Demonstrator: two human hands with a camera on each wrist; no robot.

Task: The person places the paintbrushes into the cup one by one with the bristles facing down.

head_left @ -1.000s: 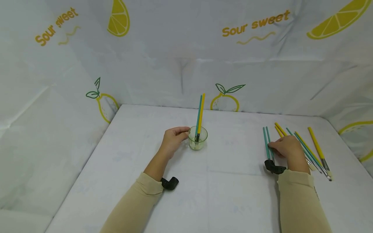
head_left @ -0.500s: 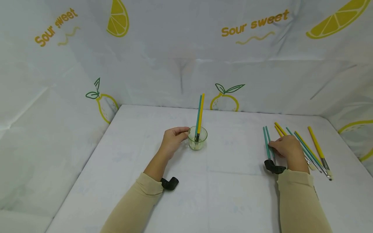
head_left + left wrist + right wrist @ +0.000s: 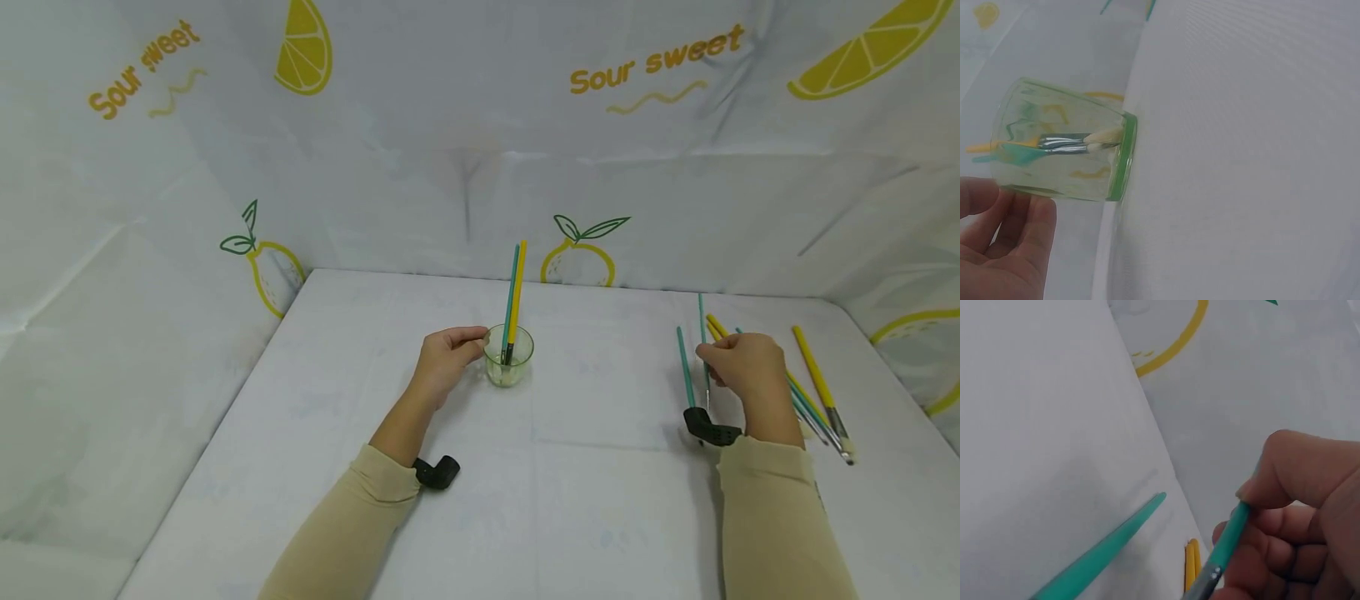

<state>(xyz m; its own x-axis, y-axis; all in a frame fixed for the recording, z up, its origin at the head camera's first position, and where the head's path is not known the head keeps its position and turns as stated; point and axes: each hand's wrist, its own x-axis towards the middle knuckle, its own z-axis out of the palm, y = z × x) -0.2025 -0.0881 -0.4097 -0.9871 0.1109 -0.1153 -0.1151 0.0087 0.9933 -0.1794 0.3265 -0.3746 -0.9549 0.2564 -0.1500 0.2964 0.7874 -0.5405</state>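
A pale green glass cup [image 3: 508, 375] stands upright on the table, holding a teal paintbrush [image 3: 512, 287] and a yellow paintbrush [image 3: 519, 287], bristles down. My left hand [image 3: 447, 360] holds the cup at its left side; in the left wrist view the fingers [image 3: 1038, 225] meet the glass near its rim. On the right, my right hand [image 3: 750, 371] pinches another teal paintbrush [image 3: 1230, 534] between thumb and fingers, raised off the table. Just left of it lies one more teal paintbrush [image 3: 686, 367], its lower end hidden behind the black wrist mount.
Several yellow and teal brushes lie beneath and beside my right hand, partly covered by it. A thick yellow paintbrush [image 3: 816, 375] lies farthest right. White cloth with lemon prints [image 3: 465, 208] hangs behind the table's back edge.
My right hand has lifted a teal paintbrush from beside the other teal one, moving it slightly up and right. The left hand and the cup stay in place.
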